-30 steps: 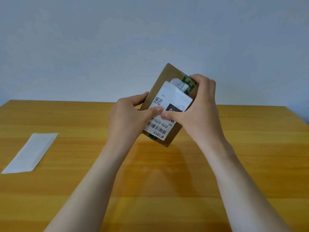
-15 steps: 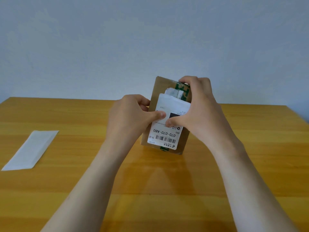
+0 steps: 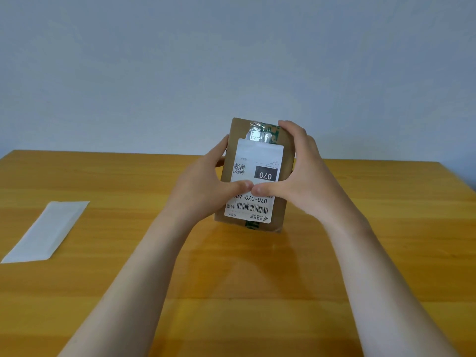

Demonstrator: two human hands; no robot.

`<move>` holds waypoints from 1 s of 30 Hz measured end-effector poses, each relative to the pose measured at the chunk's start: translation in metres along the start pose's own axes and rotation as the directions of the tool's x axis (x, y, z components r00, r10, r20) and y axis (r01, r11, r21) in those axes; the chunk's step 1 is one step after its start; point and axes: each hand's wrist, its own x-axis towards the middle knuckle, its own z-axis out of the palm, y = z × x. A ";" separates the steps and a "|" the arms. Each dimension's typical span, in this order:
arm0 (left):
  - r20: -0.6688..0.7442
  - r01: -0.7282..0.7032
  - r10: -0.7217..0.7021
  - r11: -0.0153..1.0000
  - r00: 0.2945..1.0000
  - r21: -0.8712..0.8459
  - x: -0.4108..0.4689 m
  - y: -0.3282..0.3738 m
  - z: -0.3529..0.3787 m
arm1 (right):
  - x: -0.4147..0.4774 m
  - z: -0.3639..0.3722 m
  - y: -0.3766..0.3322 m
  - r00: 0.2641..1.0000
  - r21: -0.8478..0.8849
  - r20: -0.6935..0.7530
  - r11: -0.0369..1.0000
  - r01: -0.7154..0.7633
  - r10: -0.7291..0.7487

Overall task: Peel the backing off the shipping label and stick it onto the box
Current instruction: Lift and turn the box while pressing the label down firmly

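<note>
Cardboard box (image 3: pixel 286 161), long axis upright, is being clasped between both hands' fingers (image 3: pixel 296 132), thumbs meeting mid-label (image 3: pixel 257 155), pressing it flat.

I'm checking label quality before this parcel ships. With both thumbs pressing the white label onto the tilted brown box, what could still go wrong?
1. The white shipping label overlaps crinkled shiny tape at its top edge, so that edge may lift or bubble.
2. The brown cardboard box stands tilted on its lower edge on the wooden table; thumb pressure from the left hand and right hand could make it slip.
</note>
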 end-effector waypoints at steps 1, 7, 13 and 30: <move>-0.007 -0.004 0.004 1.000 1.000 0.003 0.000 -0.001 0.000 | 0.000 0.000 0.000 1.000 -0.012 0.003 1.000 -0.001 0.001; -0.088 -0.015 0.018 0.999 0.996 0.035 0.001 -0.001 0.001 | -0.001 -0.002 -0.005 0.999 -0.130 -0.035 0.991 0.022 -0.027; 0.050 0.016 -0.010 0.993 0.999 -0.119 0.003 -0.007 0.001 | -0.002 -0.007 -0.004 0.999 -0.112 0.008 0.992 0.054 -0.053; 0.016 -0.114 0.119 0.977 0.993 -0.182 -0.004 0.000 0.001 | -0.002 -0.020 -0.006 0.988 -0.070 0.135 0.994 0.086 -0.076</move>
